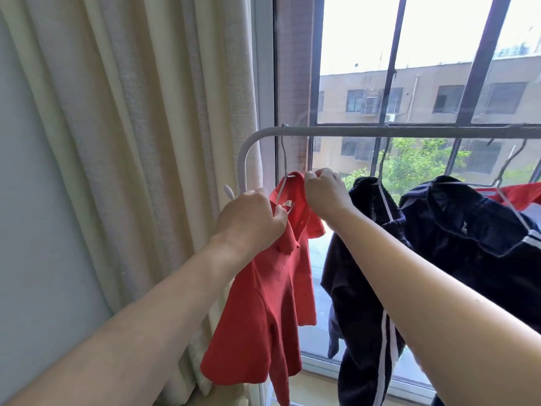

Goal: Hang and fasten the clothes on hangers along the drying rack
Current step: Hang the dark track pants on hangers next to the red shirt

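A small red collared shirt (272, 294) hangs from a white wire hanger (283, 159) hooked at the left end of the white drying rack bar (409, 132). My left hand (251, 218) pinches the shirt's collar on the near side, close to the hanger's shoulder. At the top of the collar, my right hand (325, 194) grips the red fabric just right of the hanger's neck. A white clip end (229, 191) pokes out left of my left hand.
Dark navy garments with white stripes (366, 288) hang on more hangers to the right, one partly covering a red piece (524, 192). Cream curtains (146, 142) fall on the left. Behind the rack is a barred window (389, 68).
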